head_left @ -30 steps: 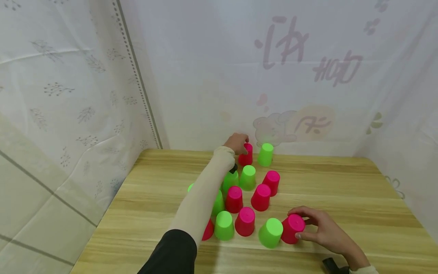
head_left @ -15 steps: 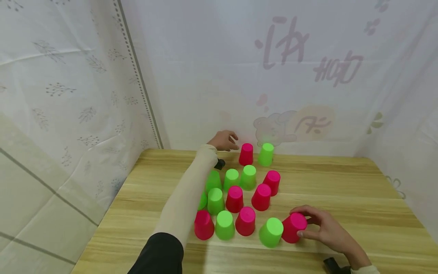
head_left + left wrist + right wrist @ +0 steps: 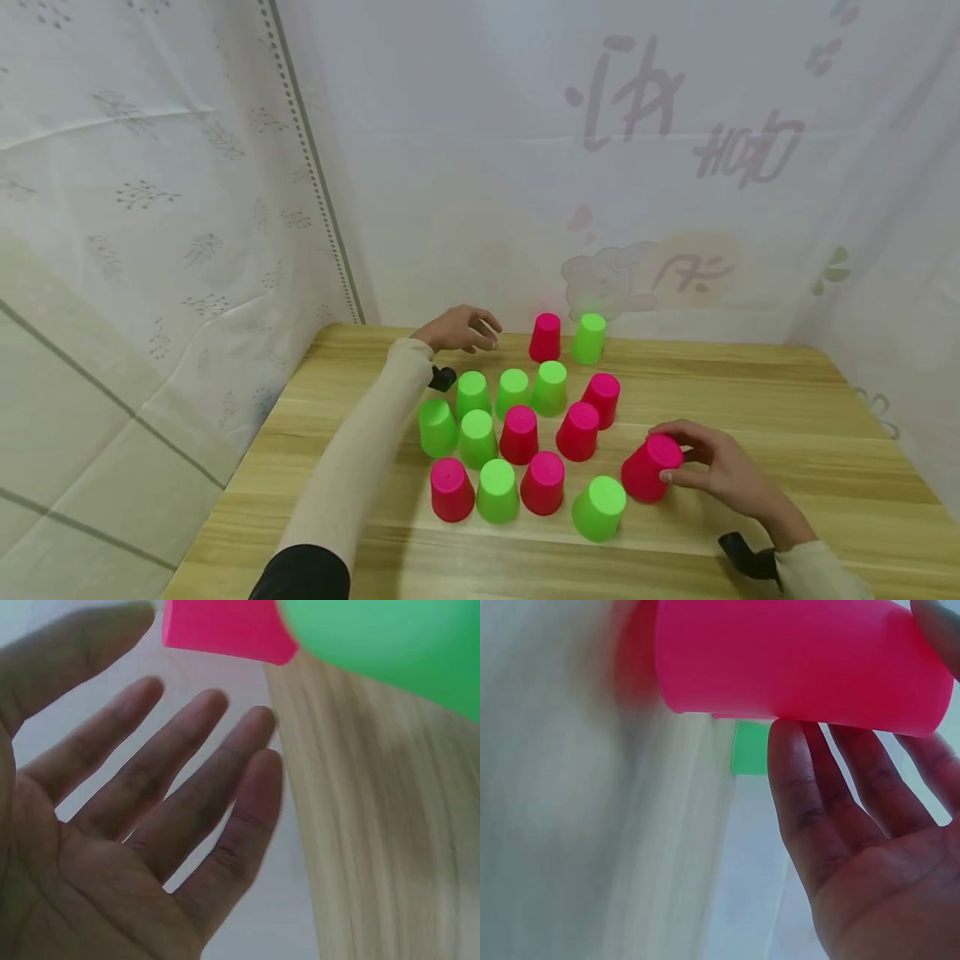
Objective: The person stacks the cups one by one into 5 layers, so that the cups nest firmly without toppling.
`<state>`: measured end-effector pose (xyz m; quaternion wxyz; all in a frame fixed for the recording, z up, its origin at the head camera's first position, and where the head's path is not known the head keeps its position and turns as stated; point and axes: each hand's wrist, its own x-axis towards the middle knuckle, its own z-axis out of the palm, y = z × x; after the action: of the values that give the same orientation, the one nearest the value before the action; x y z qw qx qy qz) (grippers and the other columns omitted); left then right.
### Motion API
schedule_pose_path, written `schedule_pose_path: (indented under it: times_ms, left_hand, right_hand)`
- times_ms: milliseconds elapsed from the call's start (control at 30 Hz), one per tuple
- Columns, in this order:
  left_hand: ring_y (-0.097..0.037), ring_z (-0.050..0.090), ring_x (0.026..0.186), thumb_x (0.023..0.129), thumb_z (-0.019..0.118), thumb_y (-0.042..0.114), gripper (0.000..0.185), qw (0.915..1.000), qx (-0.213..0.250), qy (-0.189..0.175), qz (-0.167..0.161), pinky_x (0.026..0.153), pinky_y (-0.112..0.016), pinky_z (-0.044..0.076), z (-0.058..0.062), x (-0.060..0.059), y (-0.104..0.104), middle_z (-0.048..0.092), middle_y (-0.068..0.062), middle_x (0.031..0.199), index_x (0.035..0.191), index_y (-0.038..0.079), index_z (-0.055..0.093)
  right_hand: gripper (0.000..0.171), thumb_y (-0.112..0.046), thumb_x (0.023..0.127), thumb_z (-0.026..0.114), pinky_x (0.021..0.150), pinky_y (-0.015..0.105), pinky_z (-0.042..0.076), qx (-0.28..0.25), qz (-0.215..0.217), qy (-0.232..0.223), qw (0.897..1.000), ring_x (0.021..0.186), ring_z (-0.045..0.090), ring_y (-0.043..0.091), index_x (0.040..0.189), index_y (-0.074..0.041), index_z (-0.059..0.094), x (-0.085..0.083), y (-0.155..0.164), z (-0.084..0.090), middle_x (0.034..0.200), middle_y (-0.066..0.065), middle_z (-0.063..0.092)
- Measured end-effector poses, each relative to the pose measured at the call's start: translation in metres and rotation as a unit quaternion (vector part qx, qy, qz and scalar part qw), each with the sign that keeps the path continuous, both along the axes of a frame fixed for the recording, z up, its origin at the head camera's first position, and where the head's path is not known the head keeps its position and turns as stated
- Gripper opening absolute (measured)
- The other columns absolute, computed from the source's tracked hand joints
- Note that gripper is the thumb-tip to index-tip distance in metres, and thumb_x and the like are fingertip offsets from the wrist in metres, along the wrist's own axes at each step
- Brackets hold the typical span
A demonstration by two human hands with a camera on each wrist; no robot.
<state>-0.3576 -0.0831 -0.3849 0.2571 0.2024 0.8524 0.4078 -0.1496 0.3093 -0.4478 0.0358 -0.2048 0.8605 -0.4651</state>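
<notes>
My right hand (image 3: 723, 473) grips a pink plastic cup (image 3: 651, 469) by its sides, thumb in front and fingers behind. The cup is upside down and leans a little; the right wrist view shows its pink wall (image 3: 795, 664) above a shadow on the table. My left hand (image 3: 459, 327) hovers over the back edge of the table with spread, relaxed fingers (image 3: 202, 787) and holds nothing. To its right stands a pink cup (image 3: 545, 337), apart from the hand, beside a green cup (image 3: 589, 339). Nearest the right hand's cup is another green cup (image 3: 599, 509).
Several more upside-down cups stand in the middle, among them a green cup (image 3: 437, 428), a pink cup (image 3: 452, 490) and a pink cup (image 3: 602, 400). The wooden table (image 3: 750, 400) ends at a printed white curtain (image 3: 450, 167) behind and at the sides.
My left hand has let go of the back pink cup and moved left. My right hand has shifted its pink cup away from the front green cup, backward and slightly right.
</notes>
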Motion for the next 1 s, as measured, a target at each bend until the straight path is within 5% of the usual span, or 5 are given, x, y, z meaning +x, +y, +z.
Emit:
schedule_pose_path:
  times_ms: [400,700,1000]
  left_hand:
    - [-0.028,0.052,0.121,0.079,0.073,0.019,0.047,0.9920,-0.021,-0.032,-0.120,0.095,-0.038,0.050,-0.009,0.037,-0.040,0.057,-0.007,0.128,0.123,0.016,0.056]
    - [-0.036,0.051,0.121,0.075,0.075,0.007,0.053,0.9937,0.006,-0.043,-0.103,0.094,-0.040,0.050,-0.018,0.048,-0.050,0.054,-0.010,0.129,0.124,0.014,0.054]
    - [-0.032,0.056,0.116,0.074,0.076,0.010,0.050,0.9950,-0.010,-0.003,-0.100,0.091,-0.038,0.052,-0.024,0.050,-0.046,0.058,-0.006,0.125,0.120,0.019,0.057]
  right_hand:
    - [0.046,-0.022,0.079,0.073,0.075,0.022,0.055,0.028,-0.019,-0.001,0.999,0.093,0.061,0.001,0.120,-0.013,0.056,-0.058,0.018,0.013,0.113,0.006,0.062]
    - [0.047,-0.031,0.080,0.072,0.072,0.022,0.054,0.057,-0.056,-0.003,0.997,0.088,0.061,0.001,0.119,-0.012,0.055,-0.113,0.019,0.020,0.108,0.011,0.062]
    - [0.052,-0.042,0.080,0.069,0.079,0.030,0.049,0.091,-0.120,-0.019,0.988,0.104,0.057,0.026,0.121,-0.015,0.054,-0.152,0.011,0.018,0.114,0.011,0.061]
